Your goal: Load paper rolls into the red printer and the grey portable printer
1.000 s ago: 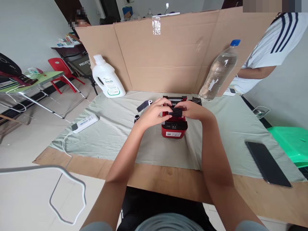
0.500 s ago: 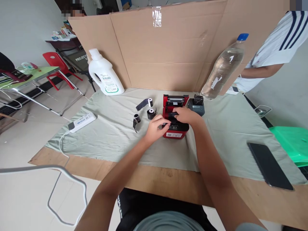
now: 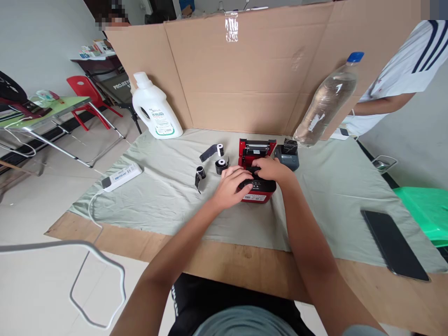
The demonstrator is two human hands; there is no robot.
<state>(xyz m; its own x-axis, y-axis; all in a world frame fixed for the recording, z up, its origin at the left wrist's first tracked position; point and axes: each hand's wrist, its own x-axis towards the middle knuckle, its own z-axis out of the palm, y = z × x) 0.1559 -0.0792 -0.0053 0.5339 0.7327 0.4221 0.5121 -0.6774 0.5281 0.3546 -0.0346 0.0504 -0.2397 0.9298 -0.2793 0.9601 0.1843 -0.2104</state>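
A small red printer (image 3: 258,192) with its lid raised stands on a pale green cloth (image 3: 168,196) in the middle of the table. My left hand (image 3: 231,185) rests on the printer's left front corner, fingers curled over its black top. My right hand (image 3: 272,169) lies across the open bay with its fingers closed over a dark roll that is mostly hidden. Three small black paper rolls lie just left of the printer: one unrolled (image 3: 212,151), one upright (image 3: 221,164), one with a loose tail (image 3: 199,173).
A grey label printer (image 3: 287,156) sits behind the red one. A white detergent jug (image 3: 154,112), a clear water bottle (image 3: 325,100) and a cardboard screen (image 3: 252,74) stand at the back. A power strip (image 3: 121,176) lies left, a black phone (image 3: 394,243) right. Another person's arm (image 3: 378,105) is at far right.
Both hands came down from holding the dark roll above the printer onto the printer itself. My left hand shifted onto the printer's front corner, uncovering the rolls on the left.
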